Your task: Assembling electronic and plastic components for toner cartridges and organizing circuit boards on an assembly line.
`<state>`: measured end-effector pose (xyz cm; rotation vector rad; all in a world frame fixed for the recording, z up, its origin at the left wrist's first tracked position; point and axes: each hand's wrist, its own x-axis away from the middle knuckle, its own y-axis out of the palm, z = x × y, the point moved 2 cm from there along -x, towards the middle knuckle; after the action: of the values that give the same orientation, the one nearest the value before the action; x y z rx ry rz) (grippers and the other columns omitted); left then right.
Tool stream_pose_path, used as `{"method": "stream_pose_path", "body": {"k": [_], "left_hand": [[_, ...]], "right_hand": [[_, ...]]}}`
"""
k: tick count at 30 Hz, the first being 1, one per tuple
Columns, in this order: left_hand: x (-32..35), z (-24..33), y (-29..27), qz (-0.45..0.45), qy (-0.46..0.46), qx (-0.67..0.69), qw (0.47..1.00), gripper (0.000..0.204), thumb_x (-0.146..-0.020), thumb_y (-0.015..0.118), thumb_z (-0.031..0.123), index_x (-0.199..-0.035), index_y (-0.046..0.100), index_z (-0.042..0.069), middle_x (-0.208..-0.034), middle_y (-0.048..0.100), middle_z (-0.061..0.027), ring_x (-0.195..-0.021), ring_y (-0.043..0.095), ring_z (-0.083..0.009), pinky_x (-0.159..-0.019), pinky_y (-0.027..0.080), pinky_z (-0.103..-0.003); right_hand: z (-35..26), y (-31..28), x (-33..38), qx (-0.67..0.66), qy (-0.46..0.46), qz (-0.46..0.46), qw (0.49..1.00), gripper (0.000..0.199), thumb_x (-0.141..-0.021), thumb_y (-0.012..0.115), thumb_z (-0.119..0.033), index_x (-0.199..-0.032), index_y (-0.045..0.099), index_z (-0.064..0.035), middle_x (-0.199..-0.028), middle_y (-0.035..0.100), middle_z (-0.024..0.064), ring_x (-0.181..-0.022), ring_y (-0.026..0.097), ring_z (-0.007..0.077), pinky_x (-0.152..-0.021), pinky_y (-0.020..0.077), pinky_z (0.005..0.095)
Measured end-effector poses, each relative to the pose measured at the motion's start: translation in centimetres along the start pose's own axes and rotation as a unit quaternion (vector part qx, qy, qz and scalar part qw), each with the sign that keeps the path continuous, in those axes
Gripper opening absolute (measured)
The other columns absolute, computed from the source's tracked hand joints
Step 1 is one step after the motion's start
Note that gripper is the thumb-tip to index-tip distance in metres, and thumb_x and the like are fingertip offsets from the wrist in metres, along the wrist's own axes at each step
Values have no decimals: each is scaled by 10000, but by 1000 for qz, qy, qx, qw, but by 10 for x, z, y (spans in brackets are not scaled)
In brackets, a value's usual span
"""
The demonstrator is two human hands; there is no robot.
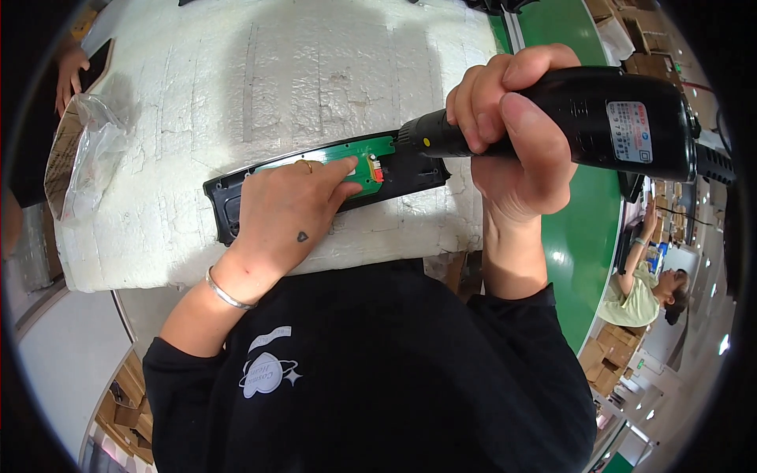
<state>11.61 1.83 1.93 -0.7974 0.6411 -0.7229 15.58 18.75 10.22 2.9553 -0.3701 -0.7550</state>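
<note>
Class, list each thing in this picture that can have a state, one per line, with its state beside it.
Left hand: pressed flat on the circuit board.
Right hand: shut on the screwdriver.
Screwdriver: held level, tip at the board's right end.
Circuit board: lying in the black housing.
Black housing: lying open on the foam.
Plastic bag: open, crumpled.

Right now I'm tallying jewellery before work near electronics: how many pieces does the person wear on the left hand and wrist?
2: a ring on a finger of the left hand, and a silver bangle round the wrist. More may be hidden underneath.
</note>
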Motion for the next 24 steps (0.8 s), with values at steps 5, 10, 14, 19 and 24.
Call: {"method": "stream_pose_path", "body": {"k": [5, 10, 14, 19, 24], "left_hand": [[0, 0, 1, -7, 4, -14, 1000, 201, -778, 614, 297, -910, 638, 148, -564, 550, -29, -519, 564, -206, -437, 402, -320], [-3, -1, -3, 4, 13, 22, 1000, 197, -759, 653, 227, -889, 661, 80, -670, 622, -60, -590, 591, -211, -529, 445, -304], [-16, 2, -24, -98, -203, 430, 874, 167, -852, 573, 156, -937, 617, 19, -679, 599, -14, -637, 575, -144, -565, 451, -289], [-9, 5, -9, -27, -332, 872, 359, 229, -881, 483, 74, -1061, 474, -67, -933, 544, -77, -878, 530, -149, -742, 478, -269], [2, 11, -10, -72, -304, 840, 443, 279, -908, 426, 57, -1135, 455, -103, -1067, 526, -153, -994, 547, -194, -910, 465, -298]], "right_hand": [[0, 4, -3, 6, 30, 10, 999, 172, -717, 457, -103, -877, 433, -46, -567, 400, 38, -469, 360, 109, -523, 365, 289], [-6, 3, -7, 55, -19, 0, 998, 233, -728, 443, -117, -940, 454, -21, -565, 397, 29, -463, 359, 110, -519, 359, 288], [-46, 0, -10, -111, -101, -87, 985, 333, -750, 446, -172, -1043, 464, -17, -617, 421, -47, -497, 375, 61, -574, 330, 255], [-72, 18, 6, -148, -74, -7, 986, 266, -716, 548, -129, -908, 375, -69, -584, 446, -49, -470, 392, 33, -557, 325, 207], [-69, 25, 11, -126, -112, 49, 984, 332, -728, 632, -153, -925, 371, -101, -568, 476, -49, -413, 425, 58, -485, 349, 192]]}}
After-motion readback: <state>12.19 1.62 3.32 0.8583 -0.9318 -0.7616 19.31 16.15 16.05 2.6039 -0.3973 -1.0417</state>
